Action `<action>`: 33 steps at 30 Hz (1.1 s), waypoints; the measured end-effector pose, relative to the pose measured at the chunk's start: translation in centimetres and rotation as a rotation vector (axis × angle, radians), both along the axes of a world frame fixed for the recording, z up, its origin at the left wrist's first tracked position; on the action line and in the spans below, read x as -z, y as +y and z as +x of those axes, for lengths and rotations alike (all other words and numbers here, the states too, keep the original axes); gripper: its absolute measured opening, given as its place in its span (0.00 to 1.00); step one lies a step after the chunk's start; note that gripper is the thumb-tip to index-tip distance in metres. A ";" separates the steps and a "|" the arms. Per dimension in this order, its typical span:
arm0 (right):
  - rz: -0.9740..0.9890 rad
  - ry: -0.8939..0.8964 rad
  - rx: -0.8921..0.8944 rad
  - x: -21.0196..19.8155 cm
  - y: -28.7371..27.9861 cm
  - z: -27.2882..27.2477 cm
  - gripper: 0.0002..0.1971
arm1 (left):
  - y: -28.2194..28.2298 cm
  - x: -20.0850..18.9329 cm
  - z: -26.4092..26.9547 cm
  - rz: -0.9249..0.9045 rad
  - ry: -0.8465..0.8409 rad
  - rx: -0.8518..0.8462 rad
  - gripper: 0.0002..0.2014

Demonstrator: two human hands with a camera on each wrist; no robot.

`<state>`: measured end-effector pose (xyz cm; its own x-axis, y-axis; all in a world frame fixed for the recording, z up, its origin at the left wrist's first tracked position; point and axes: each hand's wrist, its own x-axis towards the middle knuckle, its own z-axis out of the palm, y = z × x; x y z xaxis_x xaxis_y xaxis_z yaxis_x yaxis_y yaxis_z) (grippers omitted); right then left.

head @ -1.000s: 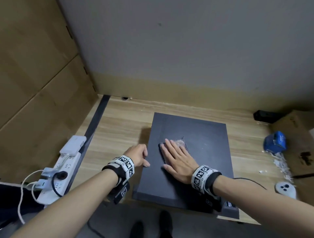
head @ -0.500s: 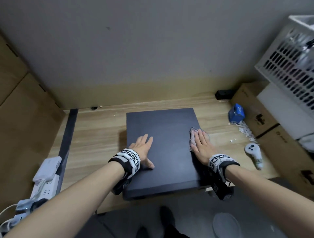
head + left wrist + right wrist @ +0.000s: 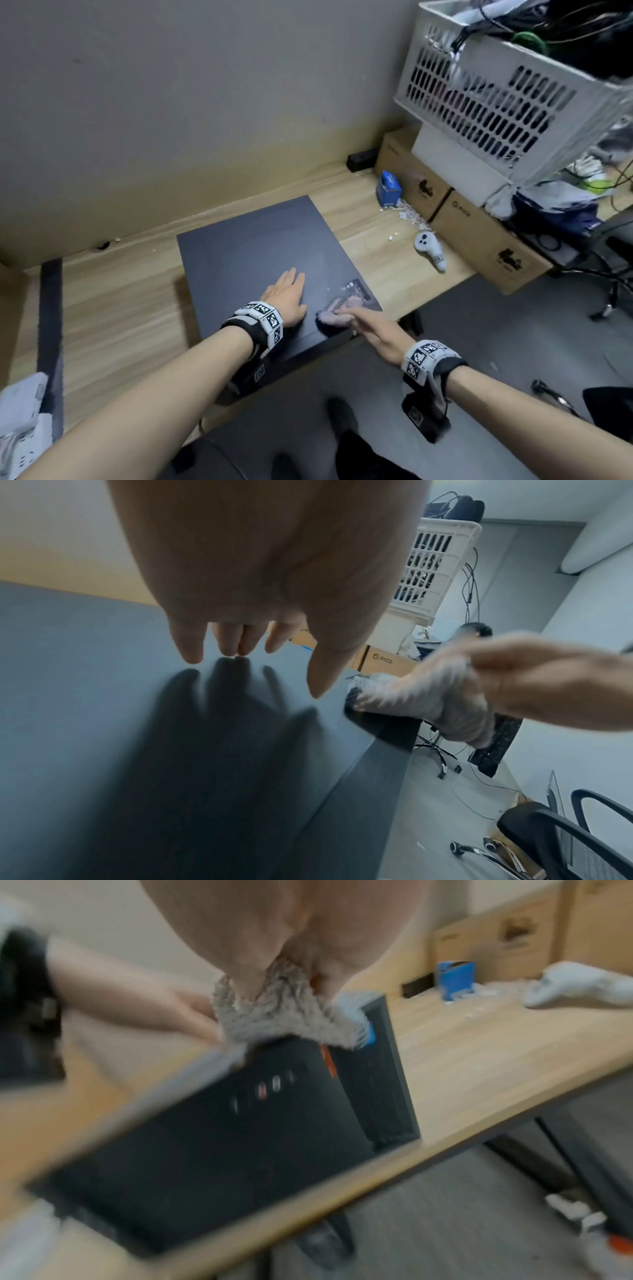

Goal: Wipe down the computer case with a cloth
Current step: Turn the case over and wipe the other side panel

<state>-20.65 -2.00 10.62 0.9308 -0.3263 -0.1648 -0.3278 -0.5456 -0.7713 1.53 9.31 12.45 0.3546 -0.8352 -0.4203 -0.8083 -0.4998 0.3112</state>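
Observation:
A black computer case (image 3: 253,246) lies flat on the wooden desk (image 3: 120,308). My left hand (image 3: 286,294) rests flat on its top panel, fingers straight, near the front edge; in the left wrist view the fingertips (image 3: 192,653) touch the panel (image 3: 103,723). My right hand (image 3: 363,320) presses a fuzzy grey cloth (image 3: 337,313) onto the case's near right corner, with stretched fingers. The cloth (image 3: 428,696) hangs partly over the edge. In the blurred right wrist view the cloth (image 3: 284,1015) sits above the case's front face (image 3: 240,1137).
To the right on the desk lie a white controller (image 3: 430,250), a blue box (image 3: 388,188) and paper scraps. Cardboard boxes (image 3: 479,233) carry a white basket (image 3: 496,102). A power strip (image 3: 20,411) is at the far left. An office chair (image 3: 565,831) stands on the floor.
My right hand slid the cloth from the middle of the top to the right edge, then back to the near right corner. My left hand moved from the left edge onto the top.

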 end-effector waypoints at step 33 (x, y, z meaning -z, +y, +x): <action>0.996 0.174 0.284 11.0 -13.4 3.2 0.21 | -17.0 3.2 1.4 0.009 -0.051 -0.302 0.30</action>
<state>-17.41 -15.40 -0.40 0.7791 -0.1727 -0.6026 -0.4933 0.4241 -0.7594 2.96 -7.70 9.24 0.6073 -0.6851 -0.4022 -0.6371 -0.7224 0.2686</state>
